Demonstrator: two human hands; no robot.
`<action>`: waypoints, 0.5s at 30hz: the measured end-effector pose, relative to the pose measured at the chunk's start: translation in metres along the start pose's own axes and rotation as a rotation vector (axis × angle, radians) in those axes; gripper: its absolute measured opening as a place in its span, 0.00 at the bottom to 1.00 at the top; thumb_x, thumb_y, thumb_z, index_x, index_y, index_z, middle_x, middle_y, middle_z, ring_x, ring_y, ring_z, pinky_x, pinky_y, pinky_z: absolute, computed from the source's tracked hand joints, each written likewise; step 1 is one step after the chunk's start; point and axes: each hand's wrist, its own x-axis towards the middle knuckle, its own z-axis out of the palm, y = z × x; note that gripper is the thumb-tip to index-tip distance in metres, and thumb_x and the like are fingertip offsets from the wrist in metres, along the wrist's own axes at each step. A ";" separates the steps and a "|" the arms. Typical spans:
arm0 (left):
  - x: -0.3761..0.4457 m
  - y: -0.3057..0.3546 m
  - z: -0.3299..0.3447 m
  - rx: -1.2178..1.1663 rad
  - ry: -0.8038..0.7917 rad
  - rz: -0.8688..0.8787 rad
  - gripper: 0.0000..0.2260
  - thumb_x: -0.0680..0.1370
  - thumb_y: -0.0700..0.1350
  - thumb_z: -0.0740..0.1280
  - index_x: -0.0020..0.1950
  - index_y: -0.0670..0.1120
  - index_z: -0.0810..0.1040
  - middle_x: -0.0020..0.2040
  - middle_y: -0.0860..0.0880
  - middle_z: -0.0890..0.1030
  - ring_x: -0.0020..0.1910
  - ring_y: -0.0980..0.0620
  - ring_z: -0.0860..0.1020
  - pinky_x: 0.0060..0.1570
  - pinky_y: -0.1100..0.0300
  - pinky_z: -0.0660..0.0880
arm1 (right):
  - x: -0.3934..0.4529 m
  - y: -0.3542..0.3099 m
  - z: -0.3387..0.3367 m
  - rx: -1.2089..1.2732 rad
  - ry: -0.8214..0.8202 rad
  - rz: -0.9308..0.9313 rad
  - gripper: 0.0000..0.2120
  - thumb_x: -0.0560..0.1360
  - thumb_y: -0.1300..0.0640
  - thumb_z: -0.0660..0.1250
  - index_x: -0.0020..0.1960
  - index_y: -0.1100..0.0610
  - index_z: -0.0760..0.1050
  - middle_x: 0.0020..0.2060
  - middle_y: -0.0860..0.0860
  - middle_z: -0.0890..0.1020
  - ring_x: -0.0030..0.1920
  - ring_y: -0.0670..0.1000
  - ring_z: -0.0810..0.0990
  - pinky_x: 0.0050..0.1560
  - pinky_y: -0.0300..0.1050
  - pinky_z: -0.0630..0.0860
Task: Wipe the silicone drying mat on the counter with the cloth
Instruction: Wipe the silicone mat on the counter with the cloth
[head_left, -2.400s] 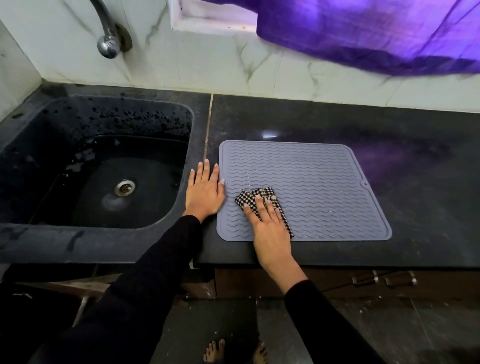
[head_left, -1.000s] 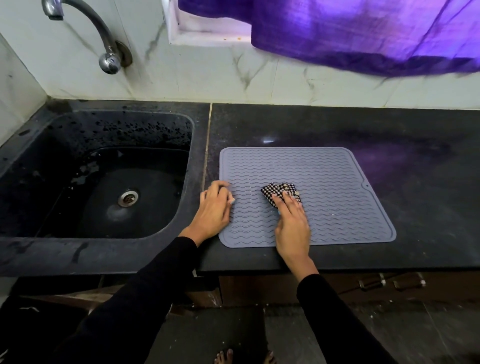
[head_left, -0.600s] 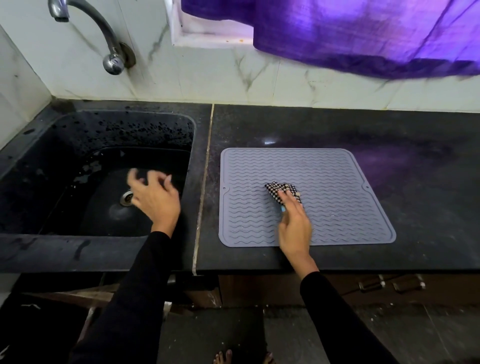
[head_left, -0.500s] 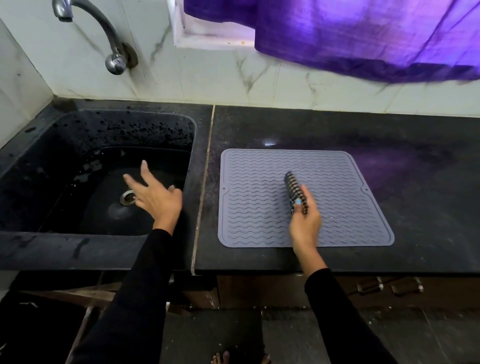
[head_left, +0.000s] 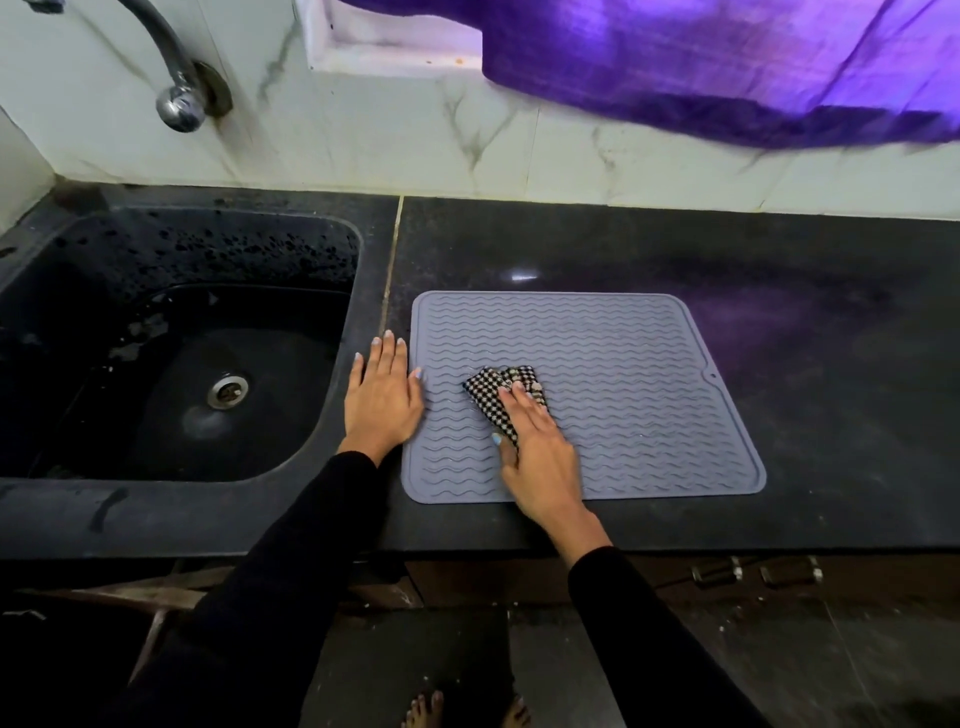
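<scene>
A grey silicone drying mat (head_left: 623, 364) with wavy ridges lies flat on the black counter (head_left: 805, 312). A folded black-and-white checked cloth (head_left: 485, 387) lies on the mat's left half. My right hand (head_left: 537, 447) presses flat on the cloth with straight fingers, and my thumb lies beside the cloth's near edge. My left hand (head_left: 382, 395) rests flat on the counter along the mat's left edge, its thumb tip touching the mat.
A black sink (head_left: 171, 364) with a metal drain (head_left: 227, 391) sits left of the mat. A tap (head_left: 179, 104) juts from the marble wall above it. A purple curtain (head_left: 727, 67) hangs over the back right. The counter's front edge runs just below the mat.
My left hand came back from over the sink and settled flat beside the mat's left edge. My right hand laid the lifted cloth flat on the mat again, further left.
</scene>
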 end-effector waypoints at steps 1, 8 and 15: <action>0.000 0.000 0.000 -0.001 0.010 0.002 0.24 0.82 0.50 0.48 0.75 0.41 0.54 0.77 0.44 0.54 0.76 0.49 0.49 0.73 0.51 0.43 | 0.000 0.001 -0.001 0.003 -0.008 -0.009 0.26 0.77 0.56 0.59 0.74 0.49 0.57 0.74 0.45 0.59 0.74 0.46 0.58 0.71 0.41 0.57; 0.000 -0.001 -0.002 -0.035 0.001 -0.009 0.24 0.82 0.51 0.48 0.75 0.42 0.55 0.77 0.46 0.53 0.76 0.51 0.49 0.74 0.52 0.43 | 0.021 0.017 -0.038 1.045 -0.039 0.409 0.18 0.79 0.60 0.57 0.69 0.56 0.67 0.58 0.53 0.78 0.49 0.48 0.76 0.45 0.37 0.73; -0.002 -0.001 -0.002 -0.058 0.011 -0.015 0.30 0.76 0.55 0.43 0.75 0.43 0.56 0.77 0.46 0.55 0.76 0.51 0.50 0.73 0.52 0.44 | 0.030 0.043 -0.083 0.500 0.310 0.340 0.21 0.79 0.58 0.59 0.71 0.56 0.65 0.65 0.54 0.74 0.62 0.54 0.74 0.64 0.48 0.69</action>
